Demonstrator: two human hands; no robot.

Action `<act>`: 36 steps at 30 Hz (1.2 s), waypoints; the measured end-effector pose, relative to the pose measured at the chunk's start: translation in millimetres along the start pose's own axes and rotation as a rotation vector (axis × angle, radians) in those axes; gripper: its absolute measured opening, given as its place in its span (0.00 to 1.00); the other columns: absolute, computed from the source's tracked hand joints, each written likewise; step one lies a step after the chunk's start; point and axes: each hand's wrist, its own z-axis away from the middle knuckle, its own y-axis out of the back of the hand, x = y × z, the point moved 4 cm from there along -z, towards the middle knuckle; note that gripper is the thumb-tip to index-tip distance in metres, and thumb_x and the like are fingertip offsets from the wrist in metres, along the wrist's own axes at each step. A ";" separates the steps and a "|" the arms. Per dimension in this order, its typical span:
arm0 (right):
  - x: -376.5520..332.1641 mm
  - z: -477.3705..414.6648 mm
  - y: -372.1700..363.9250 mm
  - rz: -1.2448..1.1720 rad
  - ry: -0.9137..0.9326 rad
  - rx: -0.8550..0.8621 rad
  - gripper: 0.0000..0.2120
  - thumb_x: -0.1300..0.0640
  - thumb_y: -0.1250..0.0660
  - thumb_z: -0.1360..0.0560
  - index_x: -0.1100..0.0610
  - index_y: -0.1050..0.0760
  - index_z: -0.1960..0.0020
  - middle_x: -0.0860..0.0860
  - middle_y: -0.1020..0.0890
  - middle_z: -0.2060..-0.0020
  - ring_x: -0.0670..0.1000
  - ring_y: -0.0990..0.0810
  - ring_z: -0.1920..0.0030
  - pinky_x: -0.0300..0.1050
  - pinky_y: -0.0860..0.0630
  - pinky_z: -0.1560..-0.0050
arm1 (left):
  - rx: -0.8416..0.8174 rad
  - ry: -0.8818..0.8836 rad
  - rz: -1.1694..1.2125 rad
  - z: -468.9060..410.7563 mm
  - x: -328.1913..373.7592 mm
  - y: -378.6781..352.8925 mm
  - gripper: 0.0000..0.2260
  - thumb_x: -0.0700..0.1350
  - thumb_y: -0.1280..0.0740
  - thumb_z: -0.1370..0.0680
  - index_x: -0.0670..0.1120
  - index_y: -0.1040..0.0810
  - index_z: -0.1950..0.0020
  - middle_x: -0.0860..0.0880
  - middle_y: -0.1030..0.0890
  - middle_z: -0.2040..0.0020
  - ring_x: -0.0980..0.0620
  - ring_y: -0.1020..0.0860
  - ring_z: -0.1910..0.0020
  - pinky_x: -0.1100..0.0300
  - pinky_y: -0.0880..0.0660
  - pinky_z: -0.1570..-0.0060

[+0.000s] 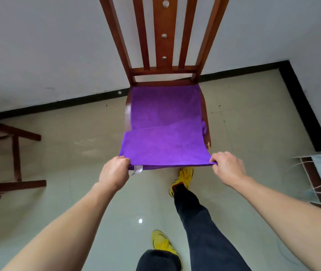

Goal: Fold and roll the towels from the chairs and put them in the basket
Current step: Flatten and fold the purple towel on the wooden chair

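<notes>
No legible text, brand, number or sign anywhere in view. One candidate only: a small white tag point(137, 169) hanging from the near left corner of the purple towel point(163, 132), just beside the left hand point(114, 173). Its face is shiny and blurred; whether it carries print cannot be told. Yellow shoes point(184, 178) show dark line markings, not readable as letters or a logo.

You wear dark trousers point(204, 227) and bright yellow shoes point(184, 178), with both forearms bare, no sleeves showing.
</notes>
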 end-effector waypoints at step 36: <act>9.4 20.7 51.9 -0.312 -0.161 0.162 0.05 0.55 0.35 0.26 0.47 0.21 0.56 0.51 0.17 0.59 0.57 0.21 0.54 0.46 0.27 0.56 | 0.073 0.113 0.141 27.0 -17.7 59.5 0.09 0.36 0.38 0.29 0.45 0.19 0.61 0.42 0.20 0.63 0.37 0.24 0.60 0.55 0.30 0.66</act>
